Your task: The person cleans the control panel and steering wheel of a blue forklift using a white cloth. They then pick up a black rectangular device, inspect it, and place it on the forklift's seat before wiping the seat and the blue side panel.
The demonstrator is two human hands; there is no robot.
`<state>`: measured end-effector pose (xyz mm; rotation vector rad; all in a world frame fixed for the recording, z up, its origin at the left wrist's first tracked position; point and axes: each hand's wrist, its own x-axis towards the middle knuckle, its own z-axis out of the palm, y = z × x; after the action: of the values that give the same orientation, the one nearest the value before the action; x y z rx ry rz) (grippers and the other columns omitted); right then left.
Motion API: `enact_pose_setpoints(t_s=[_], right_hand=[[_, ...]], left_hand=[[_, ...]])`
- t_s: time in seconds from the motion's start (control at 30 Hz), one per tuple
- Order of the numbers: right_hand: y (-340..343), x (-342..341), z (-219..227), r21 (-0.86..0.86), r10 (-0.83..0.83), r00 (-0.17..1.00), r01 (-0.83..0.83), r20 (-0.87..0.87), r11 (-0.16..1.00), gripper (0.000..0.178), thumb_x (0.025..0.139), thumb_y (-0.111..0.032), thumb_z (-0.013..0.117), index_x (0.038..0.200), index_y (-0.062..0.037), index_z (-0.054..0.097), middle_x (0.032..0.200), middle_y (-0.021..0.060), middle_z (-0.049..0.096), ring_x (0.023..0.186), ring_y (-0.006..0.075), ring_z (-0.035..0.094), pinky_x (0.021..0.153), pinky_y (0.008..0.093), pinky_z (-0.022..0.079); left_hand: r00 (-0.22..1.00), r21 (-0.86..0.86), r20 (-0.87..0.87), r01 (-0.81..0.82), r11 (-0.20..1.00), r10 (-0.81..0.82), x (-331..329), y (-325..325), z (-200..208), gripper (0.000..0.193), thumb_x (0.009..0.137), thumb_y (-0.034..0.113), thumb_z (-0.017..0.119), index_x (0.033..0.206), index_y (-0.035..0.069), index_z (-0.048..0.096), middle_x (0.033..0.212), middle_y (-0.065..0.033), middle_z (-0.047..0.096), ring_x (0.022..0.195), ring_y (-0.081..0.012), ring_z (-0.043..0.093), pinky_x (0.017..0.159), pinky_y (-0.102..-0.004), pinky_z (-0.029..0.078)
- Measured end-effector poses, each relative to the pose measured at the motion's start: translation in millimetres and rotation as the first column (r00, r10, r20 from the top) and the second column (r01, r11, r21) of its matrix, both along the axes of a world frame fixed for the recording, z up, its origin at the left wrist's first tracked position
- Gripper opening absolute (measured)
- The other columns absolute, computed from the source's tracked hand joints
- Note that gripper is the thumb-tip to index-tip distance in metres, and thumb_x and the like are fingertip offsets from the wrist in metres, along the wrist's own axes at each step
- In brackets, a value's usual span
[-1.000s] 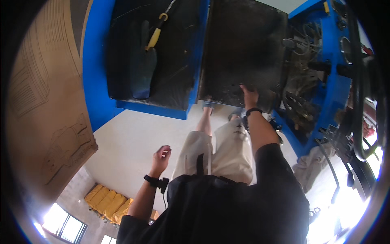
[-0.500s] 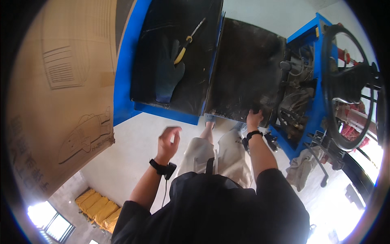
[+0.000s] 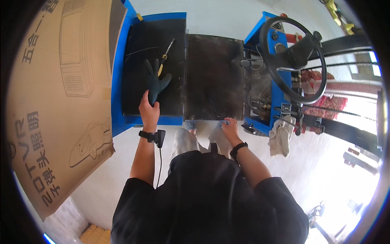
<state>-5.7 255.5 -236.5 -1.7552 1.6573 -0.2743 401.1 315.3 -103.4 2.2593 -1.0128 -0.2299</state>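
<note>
My left hand (image 3: 149,110) is closed on the cuff of a dark grey-green work glove (image 3: 157,83), which lies with its fingers pointing away on the black left panel (image 3: 134,87). Beside the glove's fingers is a screwdriver (image 3: 165,59) with a yellow handle, its metal shaft angled away to the right. My right hand (image 3: 230,131) is at the near edge of the dark middle plate (image 3: 213,77), its fingers bent together there. Whether they pinch the edge or something small is not clear. Both wrists wear black bands, and a cable hangs from the left one.
A large printed cardboard box (image 3: 44,122) stands close on the left. To the right are a black steering wheel (image 3: 266,57), an open blue bay with hoses and fittings (image 3: 260,95), and a pale cloth (image 3: 281,138) hanging by levers. Yellow sacks (image 3: 95,235) sit at the lower left.
My left hand has moved forward from the air and taken hold of the glove's cuff. My right hand stays by the plate's near edge. The whole view has turned and shifted.
</note>
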Motion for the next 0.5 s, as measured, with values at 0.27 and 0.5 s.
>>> enact_pose_setpoints(t_s=[0.27, 0.5], right_hand=[[23, -42, 69, 0.145, 0.048, 0.999, -0.048, 0.008, 0.988, 0.025, 0.089, -0.023, 0.069, 0.109, -0.0078, 0.071, 0.116, 0.0175, 0.07, 0.112, 0.0371, 0.066, 0.096, 0.0455, 0.053], [61, -100, 108, 0.289, -0.024, 0.999, 0.03, -0.025, 0.957, 0.021, 0.09, -0.022, 0.068, 0.107, -0.0105, 0.072, 0.111, 0.0146, 0.072, 0.108, 0.0358, 0.068, 0.092, 0.0444, 0.055]], left_hand=[[0.547, -0.205, -0.818, 0.015, 0.979, -0.179, -109, -28, 59, 0.05, 0.086, -0.001, 0.055, 0.136, 0.0, 0.055, 0.108, -0.0119, 0.066, 0.082, -0.017, 0.067, 0.067, -0.0295, 0.058], [0.232, -0.212, -0.942, 0.155, 0.965, -0.244, -173, -81, 47, 0.053, 0.088, -0.001, 0.054, 0.141, 0.004, 0.052, 0.115, -0.0095, 0.063, 0.085, -0.0166, 0.065, 0.067, -0.0298, 0.059]])
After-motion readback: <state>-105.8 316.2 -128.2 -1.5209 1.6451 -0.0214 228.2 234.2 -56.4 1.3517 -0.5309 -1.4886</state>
